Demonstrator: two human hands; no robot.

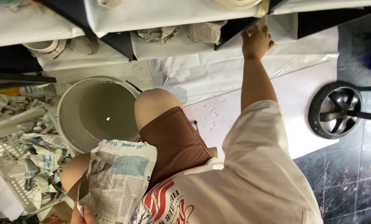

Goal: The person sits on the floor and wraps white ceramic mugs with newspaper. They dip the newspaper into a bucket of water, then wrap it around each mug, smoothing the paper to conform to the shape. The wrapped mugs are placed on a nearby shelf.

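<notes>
- Right hand (256, 41) was raised with the arm stretched out nearly straight from the shoulder, wrist level, knuckles toward the camera.
- Its fingers were curled and closed on the edge of a white sheet (276, 25), at the corner of a dark shelf board (239, 31); the fingertips themselves were hidden behind the sheet edge.
- Left hand (82, 215) sat low at the bottom of the view, well apart from the shelf board, forearm bent inward beside the knee.
- It gripped a newspaper-wrapped bundle (119, 178) from beneath; only part of the hand showed, so how the fingers lay could not be told.
- The bundle rested against the brown shorts, just below the grey bucket (95, 114).
- The bucket stood on the floor below the shelf board and left of the bent knee; it held cloudy grey liquid.
- A white plastic basket (11, 166) with crumpled newspaper lay left of the bucket.
- More paper-wrapped pieces (156, 34) lay on the shelf, left of the shelf board's corner.
- White sheeting with small droplets covered the floor below the shelf board.
- A black wheel (334, 110) stood on the dark tiles, right of the outstretched arm.
</notes>
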